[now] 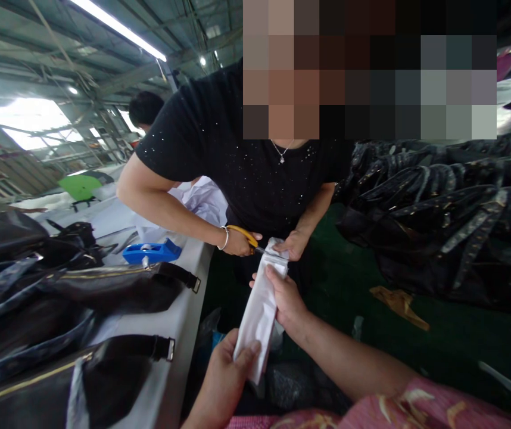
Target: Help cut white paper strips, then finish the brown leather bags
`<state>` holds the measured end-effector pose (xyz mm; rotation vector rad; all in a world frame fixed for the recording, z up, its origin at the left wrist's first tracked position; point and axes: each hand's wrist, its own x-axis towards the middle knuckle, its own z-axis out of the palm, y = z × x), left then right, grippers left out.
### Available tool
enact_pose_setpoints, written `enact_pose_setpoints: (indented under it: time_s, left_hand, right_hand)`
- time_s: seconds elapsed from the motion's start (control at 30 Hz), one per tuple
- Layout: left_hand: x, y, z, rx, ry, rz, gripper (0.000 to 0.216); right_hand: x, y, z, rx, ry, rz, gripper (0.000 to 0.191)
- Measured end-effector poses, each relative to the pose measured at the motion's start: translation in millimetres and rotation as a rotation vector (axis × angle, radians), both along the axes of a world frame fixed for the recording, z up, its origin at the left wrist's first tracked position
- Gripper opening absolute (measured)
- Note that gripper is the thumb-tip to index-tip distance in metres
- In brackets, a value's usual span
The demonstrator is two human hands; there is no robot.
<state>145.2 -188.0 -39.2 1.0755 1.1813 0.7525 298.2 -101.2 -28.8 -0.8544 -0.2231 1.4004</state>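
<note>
A long, folded white bundle [258, 313], paper or thin plastic by its look, slants away from me between my two hands. My left hand [228, 369] grips its near end, thumb on top. Farther up, my right hand [284, 295] is closed around its right side near the far end. Across from me, a co-worker in a black top holds yellow-handled scissors [249, 237] in one hand, their blades at the far end of the bundle. The co-worker's other hand [295, 243] pinches that same end.
On the white table [184, 333] at left lie dark bags [117, 289] with zips and straps, and a blue tape dispenser [152, 251]. More black bags [443, 232] are piled at right. A brown scrap [401, 305] lies on the green floor. Another person stands behind.
</note>
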Motion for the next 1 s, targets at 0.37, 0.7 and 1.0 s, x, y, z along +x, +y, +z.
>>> enact_pose_setpoints:
  time_s: [0.37,0.7,1.0]
  left_hand:
    - [-3.3,-0.9,-4.5,-0.01,-0.007,-0.009,0.04]
    - [-4.3,1.3,-2.8,0.0,0.004,-0.006,0.039]
    - [-0.9,3.1,-7.3,0.003,-0.007,-0.03,0.037]
  right_hand:
    - [-3.7,-0.6,-3.8,-0.008,0.009,-0.006,0.047]
    - [-5.5,2.7,-4.0,0.025,0.0,0.007,0.048]
    - [1.9,1.4,-4.2,0.008,-0.017,-0.019,0.047]
